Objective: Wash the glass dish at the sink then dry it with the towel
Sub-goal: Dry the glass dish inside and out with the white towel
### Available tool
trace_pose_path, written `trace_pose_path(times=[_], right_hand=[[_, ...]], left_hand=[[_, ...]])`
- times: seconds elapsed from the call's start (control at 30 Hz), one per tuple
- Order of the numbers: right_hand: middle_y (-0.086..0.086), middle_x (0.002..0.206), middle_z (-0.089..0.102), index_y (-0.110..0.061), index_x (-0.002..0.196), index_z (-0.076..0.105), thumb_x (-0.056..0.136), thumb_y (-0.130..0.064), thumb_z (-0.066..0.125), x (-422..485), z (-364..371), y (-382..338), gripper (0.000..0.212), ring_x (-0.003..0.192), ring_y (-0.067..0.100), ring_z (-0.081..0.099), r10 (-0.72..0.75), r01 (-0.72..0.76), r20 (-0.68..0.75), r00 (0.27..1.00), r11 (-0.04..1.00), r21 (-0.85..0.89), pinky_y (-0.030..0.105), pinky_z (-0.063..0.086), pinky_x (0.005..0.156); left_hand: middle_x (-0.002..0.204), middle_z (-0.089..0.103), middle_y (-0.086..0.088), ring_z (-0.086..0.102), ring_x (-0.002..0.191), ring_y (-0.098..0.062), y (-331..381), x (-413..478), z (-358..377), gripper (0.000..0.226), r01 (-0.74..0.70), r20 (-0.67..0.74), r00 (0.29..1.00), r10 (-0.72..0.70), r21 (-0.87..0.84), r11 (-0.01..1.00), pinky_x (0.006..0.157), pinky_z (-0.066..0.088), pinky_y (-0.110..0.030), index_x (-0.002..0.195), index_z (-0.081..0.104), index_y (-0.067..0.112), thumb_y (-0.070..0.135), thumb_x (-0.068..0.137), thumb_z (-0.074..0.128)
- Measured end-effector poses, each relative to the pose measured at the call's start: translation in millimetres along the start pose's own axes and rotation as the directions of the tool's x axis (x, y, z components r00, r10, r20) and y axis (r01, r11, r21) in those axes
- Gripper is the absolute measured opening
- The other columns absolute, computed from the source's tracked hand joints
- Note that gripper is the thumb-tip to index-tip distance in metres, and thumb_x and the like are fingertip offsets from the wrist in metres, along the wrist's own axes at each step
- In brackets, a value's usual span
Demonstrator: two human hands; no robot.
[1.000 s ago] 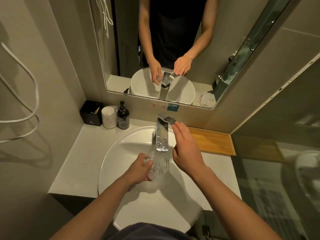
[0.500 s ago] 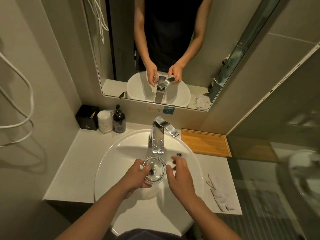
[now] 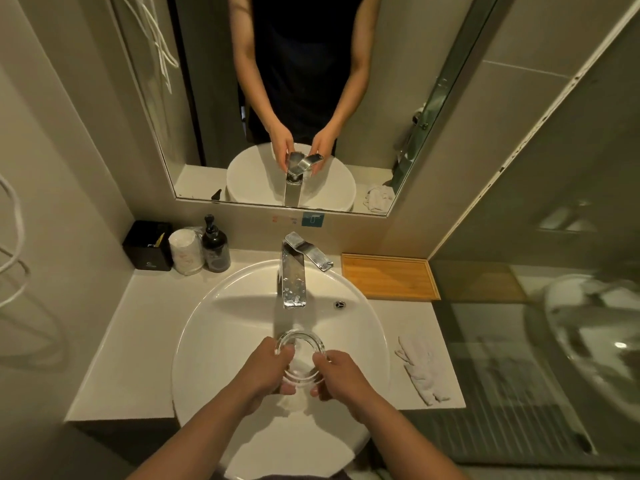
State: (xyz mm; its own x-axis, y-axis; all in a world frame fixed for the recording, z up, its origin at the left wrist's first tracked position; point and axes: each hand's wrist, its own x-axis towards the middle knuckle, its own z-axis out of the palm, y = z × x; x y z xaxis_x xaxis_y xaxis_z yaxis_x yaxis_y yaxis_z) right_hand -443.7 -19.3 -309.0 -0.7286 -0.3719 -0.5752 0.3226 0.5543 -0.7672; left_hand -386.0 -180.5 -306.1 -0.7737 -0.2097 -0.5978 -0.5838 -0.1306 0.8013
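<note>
A small round clear glass dish [image 3: 300,355] is held over the middle of the white round sink basin [image 3: 221,327], just in front of the chrome faucet [image 3: 293,278]. My left hand [image 3: 268,370] grips its left rim, thumb on top. My right hand [image 3: 337,374] holds its right rim with the fingertips. The faucet's lever [image 3: 313,254] is swung to the right. A crumpled white towel [image 3: 420,370] lies on the counter right of the basin. I cannot tell whether water is running.
At the back left of the counter stand a black box [image 3: 148,244], a wrapped white roll [image 3: 186,250] and a dark pump bottle [image 3: 216,247]. A wooden tray [image 3: 388,276] sits at the back right. A mirror [image 3: 298,98] hangs above; glass panelling is on the right.
My right hand left the faucet lever, came down and took the dish's right rim. The dish moved slightly nearer me, and my view shifted, bringing the towel into sight.
</note>
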Motion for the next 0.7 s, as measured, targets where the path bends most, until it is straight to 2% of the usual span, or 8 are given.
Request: trace_pose_path(times=[0.1, 0.23, 0.3, 0.37, 0.43, 0.5, 0.6, 0.7], right_hand=[[0.018, 0.104, 0.072, -0.014, 0.110, 0.066, 0.102, -0.043, 0.050, -4, -17, 2, 0.034, 0.068, 0.022, 0.073, 0.109, -0.111, 0.024, 0.994, 0.977, 0.184, 0.034, 0.055, 0.063], [0.018, 0.080, 0.068, -0.009, 0.117, 0.065, 0.098, -0.065, 0.048, -16, -58, -16, 0.062, 0.053, 0.023, 0.064, 0.259, -0.256, 0.057, 0.964, 0.853, 0.455, 0.030, 0.051, 0.052], [0.020, 0.079, 0.071, -0.004, 0.114, 0.068, 0.097, -0.057, 0.058, -22, -76, -26, 0.057, 0.053, 0.022, 0.063, 0.261, -0.273, 0.094, 0.961, 0.832, 0.483, 0.032, 0.054, 0.054], [0.023, 0.086, 0.073, -0.001, 0.111, 0.071, 0.095, -0.032, 0.068, -26, -87, -33, 0.034, 0.054, 0.022, 0.066, 0.233, -0.250, 0.099, 0.967, 0.816, 0.521, 0.031, 0.059, 0.057], [0.021, 0.095, 0.074, -0.006, 0.110, 0.075, 0.093, -0.011, 0.068, -28, -95, -31, 0.019, 0.057, 0.020, 0.066, 0.164, -0.163, 0.050, 0.985, 0.804, 0.573, 0.029, 0.059, 0.052], [0.016, 0.106, 0.075, -0.014, 0.119, 0.074, 0.093, -0.004, 0.065, -29, -100, -24, 0.029, 0.068, 0.020, 0.068, 0.075, -0.043, -0.037, 0.996, 0.840, 0.540, 0.028, 0.059, 0.055], [0.002, 0.123, 0.071, -0.029, 0.135, 0.064, 0.101, -0.018, 0.061, -31, -107, -8, 0.036, 0.104, 0.020, 0.071, -0.054, 0.109, -0.142, 0.988, 0.907, 0.408, 0.034, 0.064, 0.079], [-0.006, 0.126, 0.071, -0.038, 0.136, 0.062, 0.103, -0.028, 0.060, -31, -117, 6, 0.034, 0.112, 0.017, 0.071, -0.088, 0.156, -0.172, 0.981, 0.887, 0.434, 0.034, 0.063, 0.087]], left_hand=[[0.109, 0.067, -0.006, 0.069, 0.092, -0.023, -3, -4, 6, 0.017, -0.202, -0.012, 0.978, 0.207, 0.173, 0.964, 0.079, 0.064, -0.044, 0.117, 0.051, 0.023, 0.026, 0.100, 0.054], [0.116, 0.055, 0.006, 0.057, 0.106, -0.010, 3, -8, 18, 0.035, -0.537, 0.136, 0.833, 0.536, 0.426, 0.728, 0.090, 0.049, -0.027, 0.119, 0.042, 0.042, 0.023, 0.095, 0.061], [0.120, 0.044, 0.014, 0.049, 0.113, -0.004, 7, -8, 27, 0.041, -0.633, 0.255, 0.759, 0.599, 0.503, 0.588, 0.095, 0.042, -0.020, 0.116, 0.039, 0.051, 0.026, 0.094, 0.063], [0.128, 0.035, 0.017, 0.043, 0.121, 0.003, 10, -6, 37, 0.043, -0.664, 0.289, 0.727, 0.623, 0.529, 0.529, 0.101, 0.040, -0.018, 0.115, 0.043, 0.048, 0.022, 0.091, 0.067], [0.142, 0.025, 0.017, 0.032, 0.132, 0.010, 12, -4, 48, 0.053, -0.652, 0.256, 0.734, 0.629, 0.524, 0.548, 0.108, 0.034, -0.016, 0.118, 0.045, 0.049, 0.015, 0.086, 0.071], [0.151, 0.023, 0.012, 0.037, 0.136, 0.004, 15, -1, 57, 0.071, -0.599, 0.209, 0.793, 0.572, 0.440, 0.669, 0.112, 0.036, -0.022, 0.129, 0.040, 0.054, 0.010, 0.081, 0.070], [0.137, 0.056, -0.001, 0.070, 0.112, -0.014, 24, 1, 72, 0.073, -0.302, 0.169, 0.937, 0.306, -0.050, 0.952, 0.085, 0.060, -0.028, 0.130, 0.050, 0.048, 0.012, 0.073, 0.076], [0.124, 0.072, -0.019, 0.071, 0.112, -0.037, 29, 14, 86, 0.057, -0.019, 0.243, 0.963, 0.117, -0.371, 0.929, 0.096, 0.057, -0.049, 0.125, 0.068, 0.022, 0.022, 0.071, 0.086]])
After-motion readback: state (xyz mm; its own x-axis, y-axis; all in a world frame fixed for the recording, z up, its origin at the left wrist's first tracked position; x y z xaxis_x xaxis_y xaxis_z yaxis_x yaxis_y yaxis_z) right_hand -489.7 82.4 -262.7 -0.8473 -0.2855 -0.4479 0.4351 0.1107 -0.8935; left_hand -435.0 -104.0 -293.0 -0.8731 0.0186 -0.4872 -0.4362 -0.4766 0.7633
